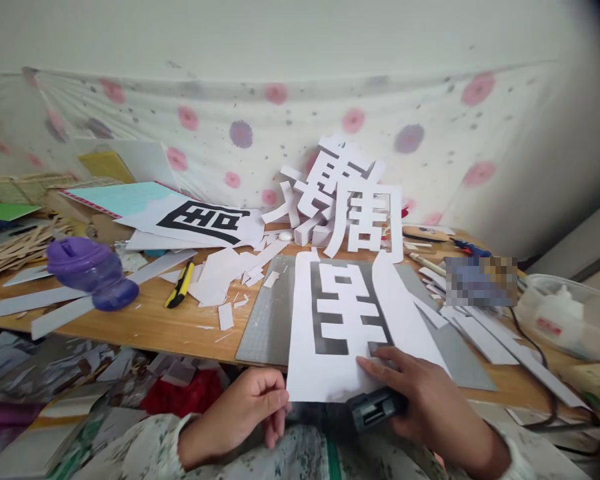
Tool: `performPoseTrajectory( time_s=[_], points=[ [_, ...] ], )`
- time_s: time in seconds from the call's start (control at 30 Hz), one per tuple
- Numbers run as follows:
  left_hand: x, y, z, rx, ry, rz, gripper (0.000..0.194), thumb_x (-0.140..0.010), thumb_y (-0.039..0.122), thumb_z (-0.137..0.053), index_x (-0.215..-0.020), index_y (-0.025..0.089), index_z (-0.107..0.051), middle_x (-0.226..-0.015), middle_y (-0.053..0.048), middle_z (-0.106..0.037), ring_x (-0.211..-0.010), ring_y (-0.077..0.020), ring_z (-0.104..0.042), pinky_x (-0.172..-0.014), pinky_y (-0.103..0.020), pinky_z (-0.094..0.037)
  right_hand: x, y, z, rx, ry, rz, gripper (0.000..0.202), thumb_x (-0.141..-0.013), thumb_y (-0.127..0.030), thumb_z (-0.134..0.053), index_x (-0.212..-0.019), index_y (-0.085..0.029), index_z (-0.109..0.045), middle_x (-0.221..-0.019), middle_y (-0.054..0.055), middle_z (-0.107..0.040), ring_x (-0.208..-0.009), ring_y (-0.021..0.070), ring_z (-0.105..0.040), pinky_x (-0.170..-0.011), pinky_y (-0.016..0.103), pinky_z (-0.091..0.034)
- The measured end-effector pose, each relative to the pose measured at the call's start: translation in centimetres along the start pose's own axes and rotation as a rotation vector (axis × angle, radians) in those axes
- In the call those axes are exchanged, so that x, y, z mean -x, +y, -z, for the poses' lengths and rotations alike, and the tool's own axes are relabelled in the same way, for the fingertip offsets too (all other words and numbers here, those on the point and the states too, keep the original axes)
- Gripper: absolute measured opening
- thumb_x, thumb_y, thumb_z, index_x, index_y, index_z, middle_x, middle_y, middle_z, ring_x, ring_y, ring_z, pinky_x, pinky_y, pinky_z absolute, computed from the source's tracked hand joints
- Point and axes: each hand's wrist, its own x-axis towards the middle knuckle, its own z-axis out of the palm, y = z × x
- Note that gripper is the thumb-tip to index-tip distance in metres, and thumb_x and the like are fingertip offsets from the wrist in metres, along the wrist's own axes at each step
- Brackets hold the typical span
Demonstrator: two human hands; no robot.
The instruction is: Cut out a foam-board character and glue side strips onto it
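Observation:
A white sheet point(315, 377) with a character-shaped cut-out lies partly on a grey cutting mat point(263, 327) and reaches past the table's front edge. At its lower left corner, my left hand point(243, 410) has curled fingers, thumb and forefinger closed at the corner. My right hand point(425, 400) has its forefingers extended over the sheet's lower right part, with the thumb side below the edge. Under that hand shows a black device point(377, 408) of unclear kind. Behind the sheet stand white raised character shapes point(370, 217), some leaning on each other.
Left are a yellow utility knife point(180, 285), a purple bottle point(93, 273), white scraps point(217, 273) and a printed black-character sheet point(205, 223). Right are white strips point(485, 340), a cable point(535, 350) and a clear tub point(585, 310) with a white bottle point(560, 313).

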Motion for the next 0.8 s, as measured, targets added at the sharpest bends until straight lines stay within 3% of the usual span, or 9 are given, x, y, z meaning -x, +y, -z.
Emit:
performPoseTrajectory(
  time_s=[0.1,0.23,0.33,0.4,0.53,0.8],
  points=[
    [0.1,0.4,0.4,-0.331,0.172,-0.068,0.045,-0.085,0.059,-0.060,-0.064,0.021,-0.049,-0.052,0.002,-0.057,-0.042,-0.0110,-0.048,-0.044,-0.022,-0.034,-0.8,-0.2,0.1,-0.016,-0.078,-0.049,0.081,-0.057,-0.009,-0.062,-0.135,-0.030,-0.064,-0.129,0.013,-0.068,-0.101,0.0304,-0.073,-0.085,0.044,-0.059],
    [0.0,1.6,1.4,-0.763,0.429,-0.480,0.026,-0.089,0.034,-0.060,-0.067,0.021,-0.060,-0.060,0.000,-0.063,-0.057,-0.0146,-0.059,-0.055,-0.023,-0.043,-1.8,-0.1,0.3,-0.051,-0.126,-0.080,0.078,-0.058,-0.013,-0.063,-0.134,-0.031,-0.065,-0.128,0.011,-0.069,-0.103,0.0305,-0.072,-0.088,0.044,-0.057],
    [-0.5,1.8,2.1,-0.933,0.471,-0.793,0.006,-0.084,0.025,-0.068,-0.090,0.024,-0.069,-0.085,-0.003,-0.072,-0.077,-0.0181,-0.068,-0.071,-0.024,-0.052,-2.5,0.0,0.1,-0.077,-0.114,-0.084,0.075,-0.059,-0.016,-0.064,-0.132,-0.032,-0.066,-0.128,0.010,-0.069,-0.104,0.0303,-0.071,-0.089,0.043,-0.056],
    [-1.0,1.6,2.4,-1.025,0.439,-0.911,0.024,-0.080,0.023,-0.074,-0.103,0.026,-0.068,-0.102,-0.005,-0.072,-0.093,-0.0212,-0.068,-0.084,-0.025,-0.053,-2.9,0.2,-0.1,-0.092,-0.112,-0.078,0.074,-0.060,-0.018,-0.064,-0.133,-0.032,-0.065,-0.129,0.010,-0.068,-0.106,0.0305,-0.070,-0.090,0.043,-0.055],
    [-1.9,0.9,2.6,-1.131,0.379,-0.972,0.020,-0.086,0.017,-0.066,-0.104,0.026,-0.066,-0.107,-0.004,-0.070,-0.104,-0.0205,-0.065,-0.093,-0.026,-0.050,-3.5,0.8,-0.3,-0.107,-0.154,-0.087,0.070,-0.062,-0.022,-0.066,-0.131,-0.033,-0.066,-0.131,0.010,-0.067,-0.108,0.0325,-0.069,-0.092,0.046,-0.055],
    [-3.7,0.8,1.8,-1.104,0.396,-0.973,0.021,-0.095,0.010,-0.050,-0.102,0.021,-0.066,-0.101,-0.005,-0.069,-0.095,-0.0184,-0.063,-0.084,-0.028,-0.053,-3.7,2.5,-0.5,-0.079,-0.093,-0.076,0.055,-0.070,-0.024,-0.072,-0.125,-0.027,-0.070,-0.132,0.013,-0.067,-0.108,0.0329,-0.069,-0.093,0.047,-0.056]
  ],
)
